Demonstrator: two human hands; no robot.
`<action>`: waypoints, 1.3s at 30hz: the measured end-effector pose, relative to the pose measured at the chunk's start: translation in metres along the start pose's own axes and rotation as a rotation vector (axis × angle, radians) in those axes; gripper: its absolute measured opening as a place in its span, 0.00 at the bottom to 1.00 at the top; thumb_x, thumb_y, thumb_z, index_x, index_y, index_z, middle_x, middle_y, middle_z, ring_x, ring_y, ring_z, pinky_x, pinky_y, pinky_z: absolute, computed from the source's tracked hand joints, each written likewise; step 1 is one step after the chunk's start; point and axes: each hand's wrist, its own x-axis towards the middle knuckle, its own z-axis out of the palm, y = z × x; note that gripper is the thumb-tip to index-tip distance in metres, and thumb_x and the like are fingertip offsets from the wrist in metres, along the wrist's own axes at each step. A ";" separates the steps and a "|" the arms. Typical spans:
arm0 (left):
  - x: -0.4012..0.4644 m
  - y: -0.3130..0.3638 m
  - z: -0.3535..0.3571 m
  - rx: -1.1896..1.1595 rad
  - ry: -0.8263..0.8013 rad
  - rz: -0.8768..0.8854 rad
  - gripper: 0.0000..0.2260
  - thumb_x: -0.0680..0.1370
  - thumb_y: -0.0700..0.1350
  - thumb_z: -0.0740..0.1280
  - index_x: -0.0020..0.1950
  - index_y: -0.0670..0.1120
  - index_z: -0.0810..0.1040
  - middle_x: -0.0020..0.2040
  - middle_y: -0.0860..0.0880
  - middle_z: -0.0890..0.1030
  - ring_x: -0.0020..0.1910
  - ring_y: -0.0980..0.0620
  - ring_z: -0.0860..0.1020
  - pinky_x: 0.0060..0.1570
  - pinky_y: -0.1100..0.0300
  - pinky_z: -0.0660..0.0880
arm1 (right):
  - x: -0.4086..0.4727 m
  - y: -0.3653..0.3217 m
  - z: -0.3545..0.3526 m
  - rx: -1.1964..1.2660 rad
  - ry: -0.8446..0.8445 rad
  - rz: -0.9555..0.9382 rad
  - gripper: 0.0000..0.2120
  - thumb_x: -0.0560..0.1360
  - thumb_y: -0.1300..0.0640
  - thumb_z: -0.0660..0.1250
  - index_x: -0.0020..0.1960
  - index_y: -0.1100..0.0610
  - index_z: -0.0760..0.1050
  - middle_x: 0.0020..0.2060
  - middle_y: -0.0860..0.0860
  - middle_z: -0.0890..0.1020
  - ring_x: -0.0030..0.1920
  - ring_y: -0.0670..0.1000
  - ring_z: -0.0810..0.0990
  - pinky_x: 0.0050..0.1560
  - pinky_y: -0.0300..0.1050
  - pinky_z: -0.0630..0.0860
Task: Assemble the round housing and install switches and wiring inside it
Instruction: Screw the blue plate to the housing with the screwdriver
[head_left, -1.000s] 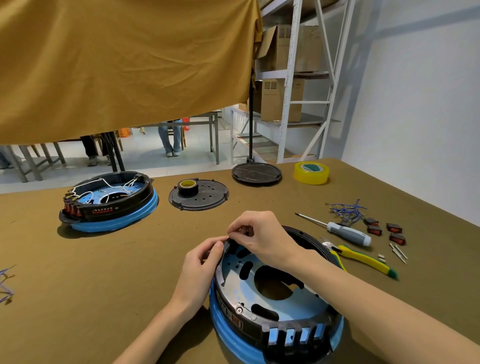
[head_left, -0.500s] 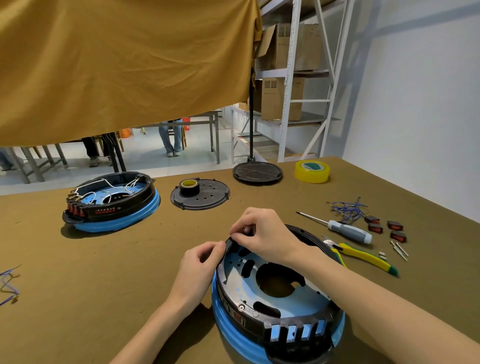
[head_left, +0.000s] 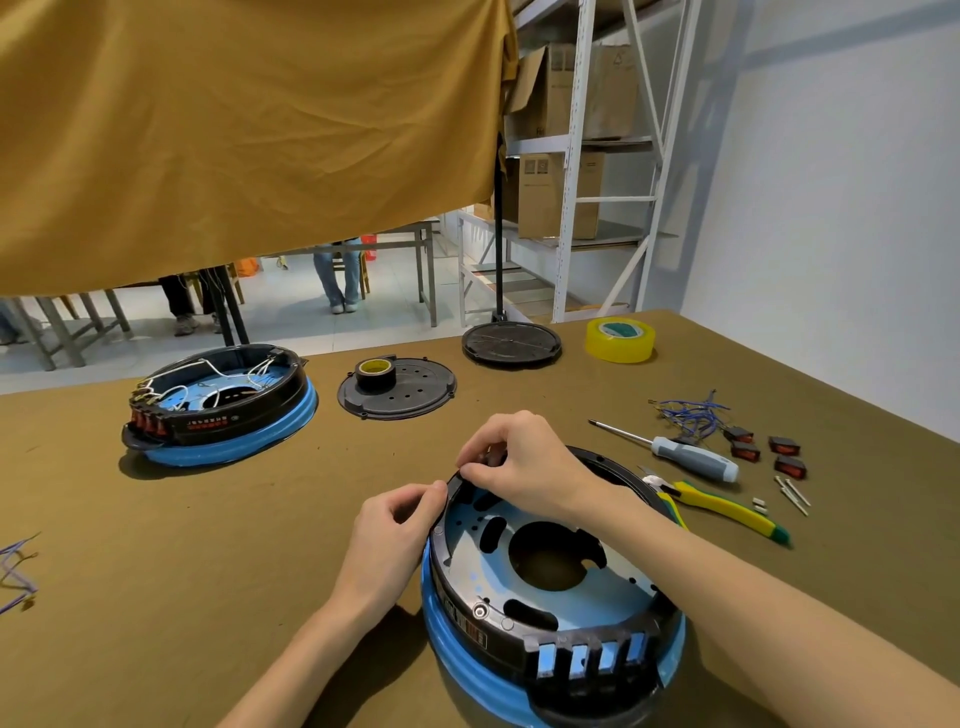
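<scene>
Housing ring being seated on the desk.
Its far rim is pinched by the left hand and right hand; pressing it fully home is judged next.

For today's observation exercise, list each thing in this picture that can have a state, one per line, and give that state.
Near housing: switch slots empty, no wiring inside.
Far housing: red switches fitted, white wires inside.
Left hand: fingers curled, pressing the near housing's rim.
Right hand: pinching at the far rim.
Loose switches: lying on the table, not installed.
Screwdriver: lying unused.
Black tape roll: resting on a black cover plate.
</scene>
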 end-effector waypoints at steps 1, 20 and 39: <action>0.000 0.000 0.000 -0.012 0.002 -0.010 0.14 0.80 0.57 0.65 0.53 0.51 0.87 0.47 0.50 0.88 0.49 0.52 0.85 0.51 0.53 0.80 | 0.001 0.000 0.000 -0.006 -0.004 -0.003 0.05 0.76 0.55 0.73 0.49 0.50 0.87 0.43 0.40 0.83 0.44 0.41 0.80 0.42 0.34 0.78; -0.001 0.003 -0.002 -0.016 -0.001 -0.026 0.13 0.80 0.57 0.66 0.52 0.52 0.87 0.45 0.49 0.87 0.46 0.51 0.86 0.45 0.58 0.79 | 0.004 0.002 -0.004 0.089 -0.010 -0.009 0.06 0.75 0.61 0.74 0.49 0.53 0.88 0.41 0.41 0.86 0.43 0.38 0.83 0.43 0.29 0.76; -0.001 0.016 -0.005 0.280 -0.072 0.043 0.09 0.80 0.49 0.69 0.57 0.62 0.80 0.49 0.67 0.84 0.50 0.66 0.82 0.43 0.68 0.80 | 0.013 0.004 -0.029 -0.229 -0.349 -0.003 0.11 0.76 0.53 0.74 0.58 0.49 0.83 0.51 0.45 0.84 0.51 0.45 0.81 0.56 0.49 0.80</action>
